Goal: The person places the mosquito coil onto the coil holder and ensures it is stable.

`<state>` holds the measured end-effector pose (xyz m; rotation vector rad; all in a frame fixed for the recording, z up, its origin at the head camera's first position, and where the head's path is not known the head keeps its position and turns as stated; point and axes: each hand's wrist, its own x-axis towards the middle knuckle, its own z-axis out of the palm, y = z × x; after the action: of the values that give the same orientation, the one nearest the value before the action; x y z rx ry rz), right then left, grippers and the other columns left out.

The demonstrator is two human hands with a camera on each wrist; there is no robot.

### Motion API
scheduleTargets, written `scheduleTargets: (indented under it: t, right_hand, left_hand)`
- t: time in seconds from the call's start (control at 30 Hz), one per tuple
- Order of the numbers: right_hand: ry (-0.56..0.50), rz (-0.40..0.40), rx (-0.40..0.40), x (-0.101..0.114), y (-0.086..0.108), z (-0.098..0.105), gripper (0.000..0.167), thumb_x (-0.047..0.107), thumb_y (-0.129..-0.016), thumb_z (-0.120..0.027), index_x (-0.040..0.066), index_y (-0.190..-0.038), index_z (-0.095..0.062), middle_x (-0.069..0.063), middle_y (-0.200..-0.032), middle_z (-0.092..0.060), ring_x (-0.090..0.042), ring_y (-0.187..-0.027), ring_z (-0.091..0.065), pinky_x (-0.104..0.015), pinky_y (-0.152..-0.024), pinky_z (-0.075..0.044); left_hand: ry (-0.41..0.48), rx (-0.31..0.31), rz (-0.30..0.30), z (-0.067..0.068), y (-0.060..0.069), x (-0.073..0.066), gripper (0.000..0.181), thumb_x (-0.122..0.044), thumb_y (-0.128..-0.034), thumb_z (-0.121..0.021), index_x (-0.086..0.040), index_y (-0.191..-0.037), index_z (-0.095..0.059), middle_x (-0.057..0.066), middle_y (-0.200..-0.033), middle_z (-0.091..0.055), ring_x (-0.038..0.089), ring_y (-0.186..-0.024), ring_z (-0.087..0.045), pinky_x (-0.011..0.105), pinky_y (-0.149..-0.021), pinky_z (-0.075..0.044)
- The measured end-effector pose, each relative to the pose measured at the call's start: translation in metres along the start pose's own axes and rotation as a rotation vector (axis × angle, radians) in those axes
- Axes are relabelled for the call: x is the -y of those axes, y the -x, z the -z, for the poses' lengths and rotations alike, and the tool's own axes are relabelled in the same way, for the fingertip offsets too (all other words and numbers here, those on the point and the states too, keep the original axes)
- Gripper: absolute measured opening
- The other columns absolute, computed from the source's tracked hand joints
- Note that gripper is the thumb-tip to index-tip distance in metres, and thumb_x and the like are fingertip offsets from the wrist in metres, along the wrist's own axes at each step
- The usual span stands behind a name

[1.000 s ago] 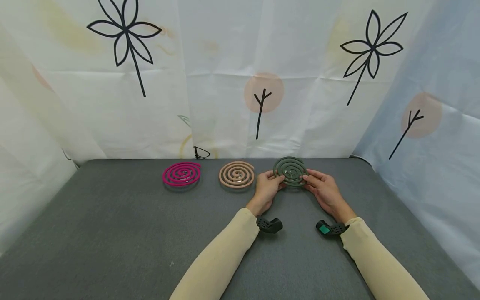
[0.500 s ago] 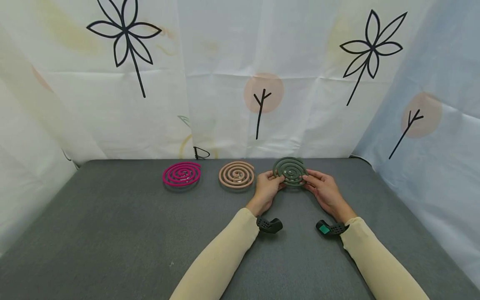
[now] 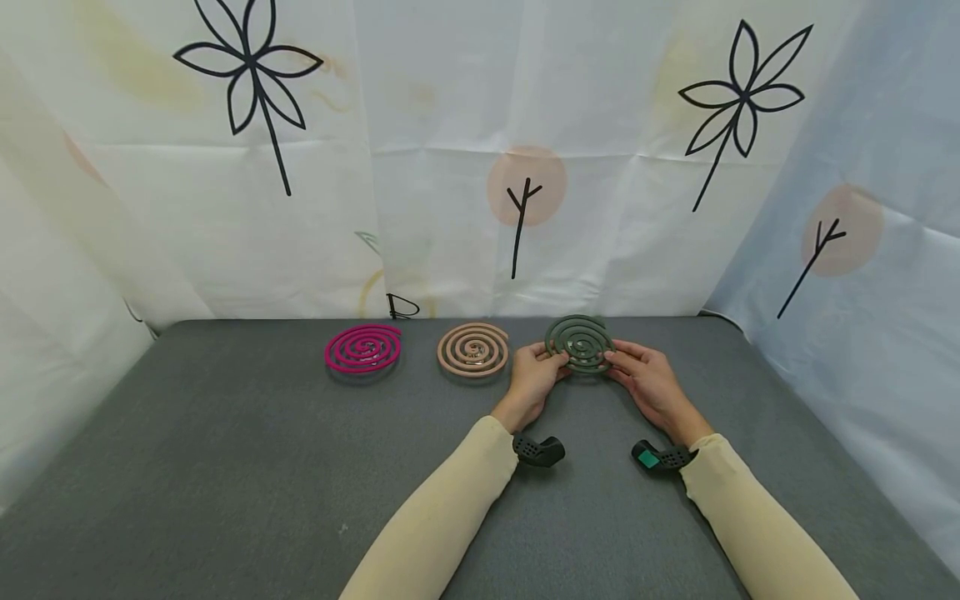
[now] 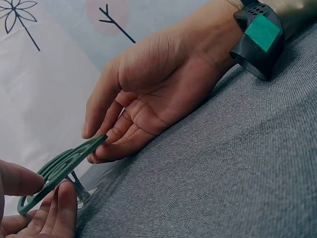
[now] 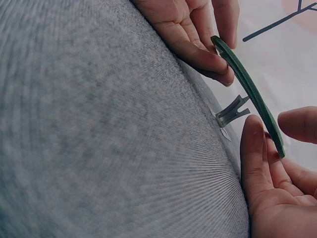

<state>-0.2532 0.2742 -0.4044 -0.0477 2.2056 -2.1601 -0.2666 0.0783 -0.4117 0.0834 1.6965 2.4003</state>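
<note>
A dark green mosquito coil (image 3: 581, 343) stands between my two hands near the table's back edge. My left hand (image 3: 529, 379) holds its left rim, thumb on top and fingers beneath. My right hand (image 3: 649, 382) holds the right rim in the same manner. Below the coil, in the right wrist view, a small forked metal stand (image 5: 231, 113) rises from the table. The stand (image 4: 79, 191) shows partly behind the fingers in the left wrist view. Whether the coil is joined to it cannot be told.
To the left lie a tan mosquito coil (image 3: 473, 350) and a magenta mosquito coil (image 3: 363, 348), both raised slightly off the grey tabletop (image 3: 285, 467). A white printed cloth (image 3: 442, 192) hangs behind and at the sides. Both wrists wear black camera bands.
</note>
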Motion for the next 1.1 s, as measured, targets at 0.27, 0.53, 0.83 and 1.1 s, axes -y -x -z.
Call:
scheduleTargets:
  t: [0.27, 0.53, 0.83, 1.1]
  right_hand:
    - [0.001, 0.003, -0.003, 0.0, 0.0002, 0.0, 0.059, 0.01, -0.107, -0.052, -0.014, -0.154, -0.024, -0.031, -0.151, -0.034, -0.002, -0.106, -0.059, -0.018, -0.09, -0.053]
    - [-0.019, 0.013, -0.003, -0.0011, 0.0005, 0.0012, 0.059, 0.01, -0.107, -0.053, -0.014, -0.154, -0.024, -0.03, -0.149, -0.034, -0.002, -0.106, -0.059, -0.017, -0.089, -0.053]
    - [-0.039, 0.004, 0.002, -0.0003, 0.0008, 0.0005, 0.062, 0.01, -0.108, -0.051, -0.013, -0.156, -0.019, -0.03, -0.154, -0.027, -0.002, -0.106, -0.058, -0.016, -0.089, -0.052]
    - [-0.039, 0.002, 0.004, -0.0003, 0.001, 0.0003, 0.062, 0.012, -0.109, -0.049, -0.012, -0.156, -0.019, -0.03, -0.154, -0.028, -0.002, -0.106, -0.058, -0.016, -0.089, -0.052]
  left_hand:
    - [0.016, 0.007, 0.007, -0.0002, 0.0007, -0.0008, 0.043, 0.001, -0.1026, -0.056, 0.01, -0.143, -0.046, 0.022, -0.129, -0.063, 0.03, -0.118, -0.064, 0.034, -0.095, -0.057]
    - [0.057, 0.028, 0.003, 0.0013, 0.0003, 0.0001, 0.046, 0.002, -0.1022, -0.056, 0.01, -0.146, -0.043, 0.023, -0.132, -0.061, 0.031, -0.122, -0.062, 0.034, -0.097, -0.056]
    - [0.069, 0.027, 0.003, 0.0009, -0.0002, 0.0, 0.046, 0.003, -0.1021, -0.056, 0.01, -0.146, -0.043, 0.024, -0.133, -0.06, 0.032, -0.123, -0.061, 0.035, -0.097, -0.055]
    - [0.074, 0.022, 0.01, 0.0002, -0.0005, 0.0, 0.046, 0.004, -0.1019, -0.056, 0.01, -0.146, -0.043, 0.025, -0.134, -0.059, 0.032, -0.123, -0.061, 0.034, -0.096, -0.056]
